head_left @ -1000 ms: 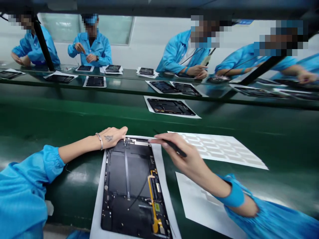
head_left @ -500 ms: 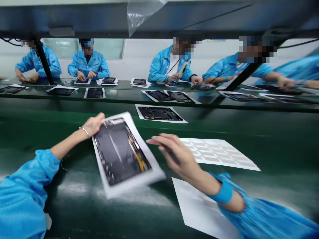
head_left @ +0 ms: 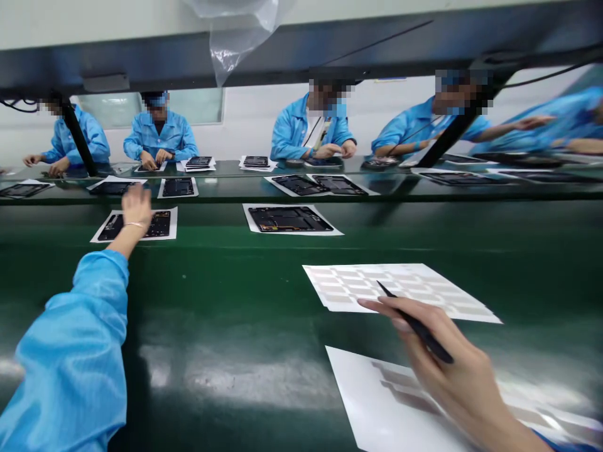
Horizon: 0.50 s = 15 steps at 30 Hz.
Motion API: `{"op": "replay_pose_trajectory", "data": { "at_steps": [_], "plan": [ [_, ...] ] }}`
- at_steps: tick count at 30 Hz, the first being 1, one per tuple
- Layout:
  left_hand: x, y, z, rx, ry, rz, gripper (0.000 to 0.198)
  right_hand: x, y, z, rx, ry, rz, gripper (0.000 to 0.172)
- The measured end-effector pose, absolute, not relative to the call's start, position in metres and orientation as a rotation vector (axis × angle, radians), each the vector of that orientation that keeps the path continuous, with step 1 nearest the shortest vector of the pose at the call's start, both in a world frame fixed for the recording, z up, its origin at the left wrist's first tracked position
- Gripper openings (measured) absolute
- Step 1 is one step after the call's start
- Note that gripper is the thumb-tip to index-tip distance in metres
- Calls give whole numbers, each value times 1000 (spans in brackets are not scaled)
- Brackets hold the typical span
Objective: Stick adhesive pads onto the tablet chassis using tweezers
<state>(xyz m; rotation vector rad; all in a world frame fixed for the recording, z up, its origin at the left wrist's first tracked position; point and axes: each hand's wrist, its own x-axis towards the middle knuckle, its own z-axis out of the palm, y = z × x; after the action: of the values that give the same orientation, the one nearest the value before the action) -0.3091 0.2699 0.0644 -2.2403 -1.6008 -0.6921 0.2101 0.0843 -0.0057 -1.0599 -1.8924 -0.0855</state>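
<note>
At the left, my left hand point(head_left: 137, 209) reaches over a dark tablet housing point(head_left: 159, 225) lying on a white sheet. Its fingers are stretched out and blurred, with nothing gripped; whether they touch the housing I cannot tell. My right hand point(head_left: 455, 361) holds black tweezers point(head_left: 424, 334), their tip pointing up and left over a white sheet of pale grey stickers point(head_left: 343, 285). Below that hand lies a second white sheet point(head_left: 365, 402) with grey strips, partly hidden by the hand and forearm.
Another tablet housing point(head_left: 289, 220) rests on white paper farther along the green work surface point(head_left: 226, 282). Beyond a raised edge, several more housings lie in a row point(head_left: 178, 187). Several people in blue jackets work opposite. A clear plastic bag point(head_left: 240, 37) hangs from the overhead shelf.
The tablet housing on its sheet has been set down at the far left and let go by my left hand. My right hand has moved right and down with the tweezers.
</note>
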Motion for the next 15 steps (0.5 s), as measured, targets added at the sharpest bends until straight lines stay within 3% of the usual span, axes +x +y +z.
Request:
{"op": "replay_pose_trajectory", "data": {
  "at_steps": [8,15],
  "plan": [
    [-100,375,13,-2753,-943,-153,28,219,89,-4,-1325,-1482,193,20],
    [-84,397,19,-2723,-960,63,33,216,83,3,-1201,-1379,262,19]
  ]
}}
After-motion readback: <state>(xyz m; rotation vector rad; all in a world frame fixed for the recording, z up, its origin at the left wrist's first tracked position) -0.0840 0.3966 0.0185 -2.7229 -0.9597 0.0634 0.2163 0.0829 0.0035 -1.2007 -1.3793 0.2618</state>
